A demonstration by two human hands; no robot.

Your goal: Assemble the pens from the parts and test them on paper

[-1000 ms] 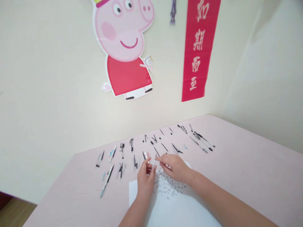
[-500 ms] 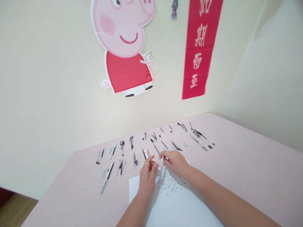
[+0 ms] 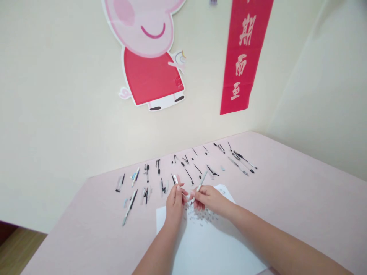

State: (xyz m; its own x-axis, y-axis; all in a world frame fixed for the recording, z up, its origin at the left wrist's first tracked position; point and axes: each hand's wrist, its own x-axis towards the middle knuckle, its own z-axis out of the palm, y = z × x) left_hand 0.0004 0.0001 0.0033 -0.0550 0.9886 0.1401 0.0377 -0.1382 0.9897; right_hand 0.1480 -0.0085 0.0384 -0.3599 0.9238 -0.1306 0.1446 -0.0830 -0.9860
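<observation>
A pen point(image 3: 202, 180) is gripped between the thumb and bent fingers of the right hand point(image 3: 208, 198), its dark tip pointed down over the small marks point(image 3: 205, 216) on the white paper point(image 3: 218, 246). The left hand point(image 3: 175, 199) is held just beside it, fingers loosely curled; whether anything is pinched there cannot be told. Beyond, pen parts point(image 3: 188, 174) are spread across the pink table point(image 3: 292, 198).

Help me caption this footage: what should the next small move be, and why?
Probably bring the pen tip to the paper: the right hand holds the pen slanted, dark end down, toward the small grey marks. Whether it touches is too small to tell.
</observation>
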